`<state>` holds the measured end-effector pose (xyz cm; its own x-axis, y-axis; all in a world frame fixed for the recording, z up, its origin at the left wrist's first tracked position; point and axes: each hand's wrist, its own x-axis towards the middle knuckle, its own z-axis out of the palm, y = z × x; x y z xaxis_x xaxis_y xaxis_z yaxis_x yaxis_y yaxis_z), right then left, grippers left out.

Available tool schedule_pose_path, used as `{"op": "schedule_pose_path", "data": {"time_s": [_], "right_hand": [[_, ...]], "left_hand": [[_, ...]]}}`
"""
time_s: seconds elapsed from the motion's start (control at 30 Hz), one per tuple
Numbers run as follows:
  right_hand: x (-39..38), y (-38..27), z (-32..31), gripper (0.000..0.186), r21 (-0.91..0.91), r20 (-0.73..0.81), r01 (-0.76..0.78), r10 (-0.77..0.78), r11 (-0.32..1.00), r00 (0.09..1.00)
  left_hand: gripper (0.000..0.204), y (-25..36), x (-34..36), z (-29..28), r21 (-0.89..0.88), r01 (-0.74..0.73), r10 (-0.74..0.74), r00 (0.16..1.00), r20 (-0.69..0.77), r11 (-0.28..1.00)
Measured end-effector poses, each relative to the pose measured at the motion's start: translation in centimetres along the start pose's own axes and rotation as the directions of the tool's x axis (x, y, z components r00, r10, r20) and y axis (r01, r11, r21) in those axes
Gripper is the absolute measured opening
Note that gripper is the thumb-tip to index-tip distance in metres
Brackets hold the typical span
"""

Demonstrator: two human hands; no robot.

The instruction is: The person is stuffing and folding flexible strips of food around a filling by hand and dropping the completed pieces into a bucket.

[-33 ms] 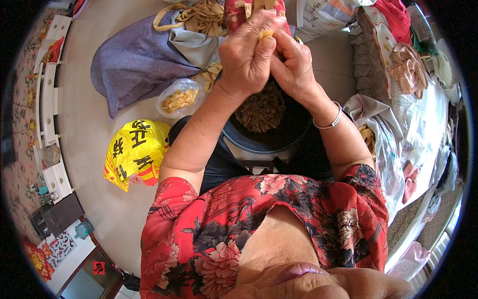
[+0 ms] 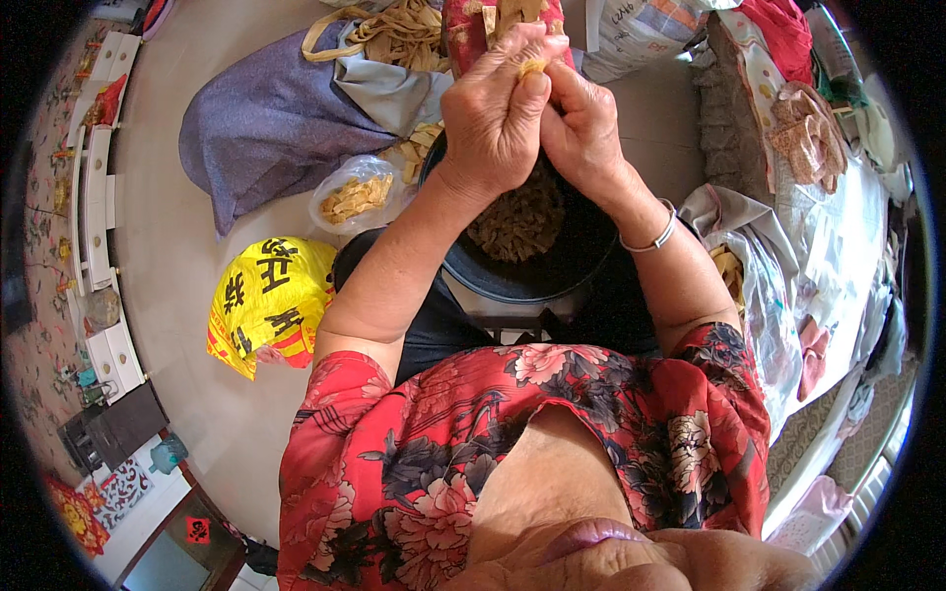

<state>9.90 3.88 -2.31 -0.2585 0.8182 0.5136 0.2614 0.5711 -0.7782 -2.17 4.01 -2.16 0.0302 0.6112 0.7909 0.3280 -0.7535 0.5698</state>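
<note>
My left hand (image 2: 493, 113) and my right hand (image 2: 585, 118) meet above the far side of a dark round tub (image 2: 522, 291). Both are closed, fingertips together around a small yellowish strip (image 2: 532, 67), of which only a bit shows. What kind of strip it is I cannot make out. Inside the tub lies a heap of brownish small pieces (image 2: 514, 225), partly covered by my hands and wrists. Just beyond my fingers, flat tan strips (image 2: 518, 12) rest on a red patterned cloth surface (image 2: 463, 44).
Left of the tub sits a clear plastic bag of yellowish pieces (image 2: 357, 200), near a blue-grey cloth (image 2: 276, 123) and a yellow printed bag (image 2: 268, 300). Long tan strips (image 2: 404, 37) are piled at the far left. A clear bag (image 2: 764, 305) stands by my right arm.
Both hands have shifted very slightly, the left a little to the right and nearer to me. The small strip stays between the fingers.
</note>
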Motion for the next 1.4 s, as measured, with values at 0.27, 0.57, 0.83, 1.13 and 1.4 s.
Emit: {"op": "schedule_pose_path", "data": {"time_s": [0.27, 0.57, 0.83, 1.13, 1.4], "right_hand": [[0.2, 0.2, -0.7, 0.023, 0.649, 0.319, -0.597, 0.544, 0.471, 0.776], [0.7, 1.3, -2.7, 0.016, 0.540, 0.598, -0.809, 0.570, 0.232, 0.563], [0.5, 1.2, -2.9, 0.014, 0.285, 0.301, -0.575, 0.499, 0.766, 0.813], [0.5, 4.9, -4.5, 0.017, 0.651, 0.736, -0.748, 0.132, 0.128, 0.664], [-0.2, 4.1, -3.5, 0.021, 0.767, 0.642, -0.642, 0.014, -0.014, 0.766]], "left_hand": [[0.019, -1.4, -0.3, -0.7, 0.115, 0.492, -0.505, 0.847, 0.167, 0.863], [0.010, -0.5, 0.0, -1.5, 0.177, 0.098, -0.146, 0.949, 0.281, 0.979], [0.005, 0.0, -0.1, -1.6, 0.313, 0.192, -0.305, 0.879, 0.366, 0.930], [0.015, 1.1, 1.2, -1.8, 0.158, 0.118, -0.155, 0.958, 0.242, 0.980], [0.020, 0.7, 1.2, -2.4, 0.082, 0.047, -0.071, 0.944, 0.321, 0.996]]}}
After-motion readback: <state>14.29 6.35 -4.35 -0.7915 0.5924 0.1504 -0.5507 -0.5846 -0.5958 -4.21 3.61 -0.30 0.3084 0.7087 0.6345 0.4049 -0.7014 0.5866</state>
